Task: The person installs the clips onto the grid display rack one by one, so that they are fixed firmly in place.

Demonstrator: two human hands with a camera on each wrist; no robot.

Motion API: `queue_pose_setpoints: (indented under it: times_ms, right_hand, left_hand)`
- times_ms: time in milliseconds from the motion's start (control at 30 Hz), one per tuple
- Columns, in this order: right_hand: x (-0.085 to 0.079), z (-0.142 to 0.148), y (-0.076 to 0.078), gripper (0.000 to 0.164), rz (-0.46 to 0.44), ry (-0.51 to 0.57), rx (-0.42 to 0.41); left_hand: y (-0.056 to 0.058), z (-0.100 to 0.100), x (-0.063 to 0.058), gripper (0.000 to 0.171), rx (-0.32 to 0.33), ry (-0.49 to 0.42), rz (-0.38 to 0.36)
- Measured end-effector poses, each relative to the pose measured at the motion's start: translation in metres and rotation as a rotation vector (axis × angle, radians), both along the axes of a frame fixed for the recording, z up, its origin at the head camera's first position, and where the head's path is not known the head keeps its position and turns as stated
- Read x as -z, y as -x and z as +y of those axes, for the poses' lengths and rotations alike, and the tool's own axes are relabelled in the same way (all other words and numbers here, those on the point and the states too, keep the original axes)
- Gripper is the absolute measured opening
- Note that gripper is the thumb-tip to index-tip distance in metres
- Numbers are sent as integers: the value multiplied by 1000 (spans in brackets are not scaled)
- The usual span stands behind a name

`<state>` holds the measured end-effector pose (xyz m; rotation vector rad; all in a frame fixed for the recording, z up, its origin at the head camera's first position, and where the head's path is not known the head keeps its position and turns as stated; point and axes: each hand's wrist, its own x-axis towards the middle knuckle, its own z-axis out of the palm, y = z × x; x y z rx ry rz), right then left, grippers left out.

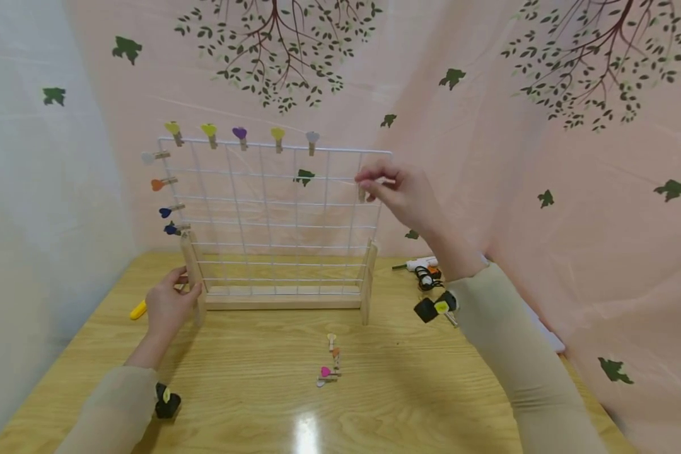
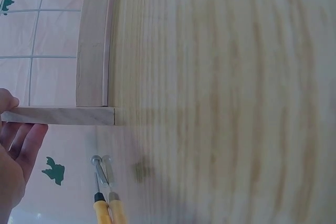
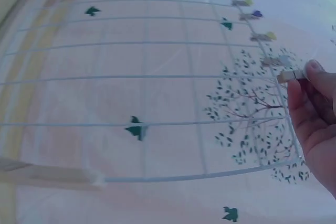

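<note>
A white wire grid [image 1: 267, 200] stands upright in a wooden stand [image 1: 284, 302]. Small heart clothespins, several of them, are clipped along its top edge, among them a purple one [image 1: 240, 135]; others line the left edge, such as an orange one [image 1: 157, 184]. My left hand [image 1: 170, 301] grips the stand's left upright [image 2: 63, 115] between thumb and fingers. Up by the grid's top right, my right hand [image 1: 400, 189] pinches a small wooden clothespin [image 3: 290, 76]; its heart is hidden by the fingers. Whether this clothespin touches the wire I cannot tell.
Several loose heart clothespins, one with a pink heart [image 1: 326, 372], lie on the wooden table [image 1: 250, 378] before the stand. A yellow-handled tool [image 2: 101, 208] lies left of it. A glue gun [image 1: 422, 263] with a black cord [image 1: 425, 279] lies right. Printed cloth hangs behind.
</note>
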<state>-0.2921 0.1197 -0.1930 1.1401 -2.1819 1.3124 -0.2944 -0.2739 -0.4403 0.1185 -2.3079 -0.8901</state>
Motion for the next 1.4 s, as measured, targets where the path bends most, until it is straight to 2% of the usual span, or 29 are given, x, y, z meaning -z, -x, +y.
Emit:
queue_pose_setpoints:
  times_ms: [100,133,267,333,400,500,700,933,1100,1233,1300,1400]
  right_hand:
    - [-17,-7,8,16,31,81,77]
    - [-20,-9,15,16,31,105,106]
    - [-29,-16,32,19,-12,199,223]
    - [-32,-20,37,19,-16,239,262]
    - [-37,-25,33,19,-10,268,285]
    - [-39,-30,34,19,11,274,307]
    - [-35,-33,34,19,15,205,362]
    - [-30,-32,35,21,44,166,343]
    - [-32,-28,26,26,90,138,300]
    - [-29,-23,14,26,140,117,251]
    - [-22,-20,11,26,159,77,224]
    - [3,-16,13,28,187,-16,174]
  left_hand:
    - [-1,0,-1,36,-10,-1,-5]
    - [-1,0,-1,36,-13,0,-5]
    - [-2,1,0,36,-19,4,-7]
    - [-3,2,-1,35,-19,6,-6]
    - [-3,2,-1,36,-18,6,-4]
    - [-4,3,-2,36,-13,8,3]
    - [-4,2,-2,36,-3,14,20]
    - [-3,1,-1,36,-5,8,15]
    - [-4,-1,-1,35,-1,6,20]
    - [-5,-1,-1,35,-2,3,17]
    - [-4,-1,-1,35,-2,4,16]
    - [-2,-1,-1,35,7,-1,20]
